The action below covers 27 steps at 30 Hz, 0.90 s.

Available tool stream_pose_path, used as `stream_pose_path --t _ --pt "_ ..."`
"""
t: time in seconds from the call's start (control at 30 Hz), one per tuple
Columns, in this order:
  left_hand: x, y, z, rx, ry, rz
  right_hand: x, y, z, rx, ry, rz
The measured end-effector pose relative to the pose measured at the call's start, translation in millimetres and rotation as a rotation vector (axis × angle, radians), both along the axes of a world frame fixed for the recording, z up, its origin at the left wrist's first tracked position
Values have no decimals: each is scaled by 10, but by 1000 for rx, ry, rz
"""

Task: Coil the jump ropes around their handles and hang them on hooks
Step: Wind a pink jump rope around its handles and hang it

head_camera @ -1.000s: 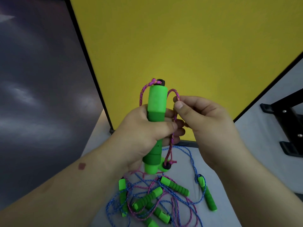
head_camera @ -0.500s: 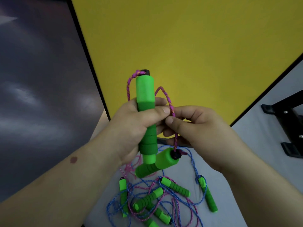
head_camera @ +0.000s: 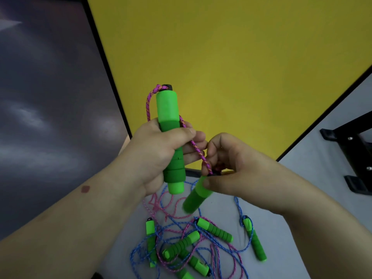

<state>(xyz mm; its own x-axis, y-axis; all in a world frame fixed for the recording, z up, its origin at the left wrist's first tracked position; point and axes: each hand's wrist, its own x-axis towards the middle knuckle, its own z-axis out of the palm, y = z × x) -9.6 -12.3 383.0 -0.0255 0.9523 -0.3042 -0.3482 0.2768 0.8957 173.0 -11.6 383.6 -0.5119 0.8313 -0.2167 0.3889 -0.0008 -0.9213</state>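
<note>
A big yellow panel (head_camera: 231,63) with a black edge fills most of the background, and a dark grey wall (head_camera: 44,97) is seen to its left. Lower down a pale grey table (head_camera: 225,216) is spread out, with a black bracket (head_camera: 354,158) sitting at its far right edge.

Both forearms are seen coming up from the bottom corners. The left hand (head_camera: 159,152) is closed round an upright green handle (head_camera: 171,137), gripped about the ribbed middle so the smooth top and the bottom tip are left sticking out. A pink rope (head_camera: 149,103) is looped out of the black cap on top, down the left side into the fist, and another stretch is run from behind the handle diagonally down to the right.

That stretch is met by the right hand (head_camera: 241,174), which is pinched shut on the top end of a second handle (head_camera: 196,198). That one is tilted, bottom end pointing down-left, blurred, just below and right of the first.

On the table underneath, a messy pile of ropes (head_camera: 193,244) is left lying, blue and pink cords tangled over each other with several more green handles mixed in. One handle (head_camera: 254,239) is set a bit apart to the right. Exactly how many ropes are in there can't really be told.
</note>
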Motion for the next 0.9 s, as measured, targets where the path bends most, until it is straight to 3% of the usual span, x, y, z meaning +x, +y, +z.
stream_pose_path --t 0.13,0.33,0.5,0.67,0.77,0.9 --pt "-46 6 0 -10 25 -65 -13 33 11 96 106 -79" --pt "-182 -28 -78 -40 140 -459 -21 104 76 227 392 -404" --pt "-111 -100 -104 -57 51 -549 -143 103 61 271 409 -532" --pt "-94 -103 -99 -47 -39 -550 -174 113 39 258 397 -524" --pt "-122 -94 -93 -27 1 -577 -126 134 11 343 345 -508" --pt "-120 -120 -76 -6 135 -723 -126 61 58 368 240 -209"
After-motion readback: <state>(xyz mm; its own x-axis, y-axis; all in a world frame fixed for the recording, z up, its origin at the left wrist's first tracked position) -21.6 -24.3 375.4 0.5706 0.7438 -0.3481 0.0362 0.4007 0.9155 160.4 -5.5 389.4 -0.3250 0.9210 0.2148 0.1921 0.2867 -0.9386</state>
